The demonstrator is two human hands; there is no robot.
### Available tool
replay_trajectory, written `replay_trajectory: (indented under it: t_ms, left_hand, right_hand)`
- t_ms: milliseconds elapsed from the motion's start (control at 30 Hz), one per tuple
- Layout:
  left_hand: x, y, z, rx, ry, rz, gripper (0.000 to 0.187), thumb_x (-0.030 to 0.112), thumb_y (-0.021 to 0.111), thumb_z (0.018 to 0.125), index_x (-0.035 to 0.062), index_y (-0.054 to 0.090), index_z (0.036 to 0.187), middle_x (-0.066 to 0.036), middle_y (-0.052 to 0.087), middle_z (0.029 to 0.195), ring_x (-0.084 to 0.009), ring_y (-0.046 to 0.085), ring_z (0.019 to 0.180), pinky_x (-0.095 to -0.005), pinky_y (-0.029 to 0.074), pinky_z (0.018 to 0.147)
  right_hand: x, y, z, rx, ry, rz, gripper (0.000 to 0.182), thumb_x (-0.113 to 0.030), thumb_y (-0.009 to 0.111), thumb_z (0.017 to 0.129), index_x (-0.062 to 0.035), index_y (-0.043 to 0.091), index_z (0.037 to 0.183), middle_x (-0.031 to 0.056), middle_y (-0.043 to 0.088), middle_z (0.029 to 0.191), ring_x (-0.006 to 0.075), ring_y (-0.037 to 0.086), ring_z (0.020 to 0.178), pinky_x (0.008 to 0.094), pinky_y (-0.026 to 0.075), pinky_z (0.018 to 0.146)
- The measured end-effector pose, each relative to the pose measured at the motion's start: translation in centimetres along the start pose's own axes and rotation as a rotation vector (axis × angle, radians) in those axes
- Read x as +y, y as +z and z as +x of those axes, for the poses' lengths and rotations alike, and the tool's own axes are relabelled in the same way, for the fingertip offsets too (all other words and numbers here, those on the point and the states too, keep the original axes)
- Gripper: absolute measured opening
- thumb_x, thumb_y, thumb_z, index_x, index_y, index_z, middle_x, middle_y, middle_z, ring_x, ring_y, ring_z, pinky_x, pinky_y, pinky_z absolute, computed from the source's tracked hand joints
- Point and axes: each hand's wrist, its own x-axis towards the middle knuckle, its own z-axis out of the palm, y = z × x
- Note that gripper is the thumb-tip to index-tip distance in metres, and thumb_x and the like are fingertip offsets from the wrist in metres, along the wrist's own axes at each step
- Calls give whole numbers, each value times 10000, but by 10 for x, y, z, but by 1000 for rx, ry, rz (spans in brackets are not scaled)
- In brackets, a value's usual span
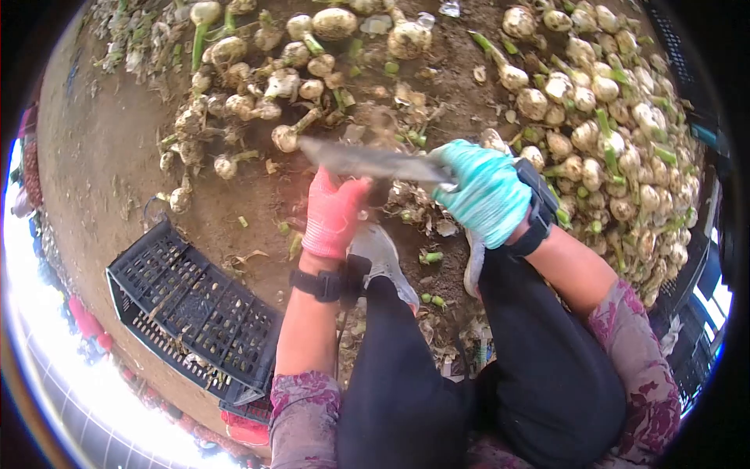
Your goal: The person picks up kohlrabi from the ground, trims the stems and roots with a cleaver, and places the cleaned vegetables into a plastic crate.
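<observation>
My right hand (pixel 483 191), in a teal knit glove, is closed round the handle end of a knife (pixel 375 162). Its broad grey blade points left and is smeared by motion. Just below the blade tip is my left hand (pixel 336 213) in a pink glove, its fingers curled. The blade and blur hide whatever lies in those fingers. A garlic bulb (pixel 285 138) with a short stalk lies on the soil just beyond the blade tip. Cut green stalk pieces (pixel 430 256) and dry skins are scattered beneath my hands.
A large heap of trimmed garlic (pixel 625 148) rises at the right. More garlic bulbs (pixel 234 74) with stalks lie on the ground at the upper left. A black plastic crate (pixel 195 305) rests on its side at the lower left. My shoes (pixel 381 262) stand among the trimmings.
</observation>
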Motion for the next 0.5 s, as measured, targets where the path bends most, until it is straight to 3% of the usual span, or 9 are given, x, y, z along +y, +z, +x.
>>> replay_trajectory:
  t_ms: [67, 200, 267, 300, 400, 500]
  left_hand:
    - [-7, -9, 0, -230, 832, 1322, 315, -39, 563, 677, 58, 571, 976, -71, 600, 841, -192, 586, 736, -291, 461, 738]
    - [-18, -8, -21, -254, 758, 1281, 222, -26, 595, 673, 90, 617, 861, -76, 598, 865, -208, 583, 795, -310, 456, 775]
    - [-23, -7, -31, -258, 436, 859, 302, -2, 600, 705, 96, 576, 989, -73, 600, 889, -184, 573, 859, -285, 451, 795]
    - [-24, -6, -33, -258, 434, 860, 302, -2, 600, 705, 96, 576, 989, -73, 600, 889, -184, 573, 859, -285, 451, 795]
    - [-26, -1, -38, -195, 171, 349, 462, 121, 561, 805, 39, 366, 1215, -51, 583, 965, -148, 558, 879, -251, 452, 781]
    - [-29, 4, -41, -182, 157, 178, 487, 161, 574, 802, 0, 353, 1205, -39, 586, 956, -126, 553, 876, -269, 447, 792]
  right_hand:
    - [0, 2, -5, -4, -117, -77, 231, -131, 629, 631, -57, 578, 844, 124, 549, 700, 309, 552, 649, 368, 440, 577]
    - [-6, -4, -18, -17, -105, -69, 253, -120, 621, 617, -53, 571, 855, 120, 545, 706, 306, 552, 666, 366, 440, 585]
    - [-10, -3, -23, -40, -111, -62, 243, -110, 614, 615, -52, 569, 847, 120, 540, 697, 306, 550, 663, 367, 439, 582]
    - [-11, -3, -24, -48, -167, -48, 231, -96, 602, 614, -54, 567, 839, 120, 535, 690, 303, 548, 659, 367, 437, 577]
    - [-14, 0, -28, -51, -254, -21, 218, -119, 594, 589, -51, 524, 784, 115, 526, 709, 293, 553, 686, 376, 439, 578]
    - [-14, -3, -32, -52, -238, -29, 220, -116, 591, 588, -48, 525, 787, 111, 527, 707, 292, 551, 670, 372, 437, 565]
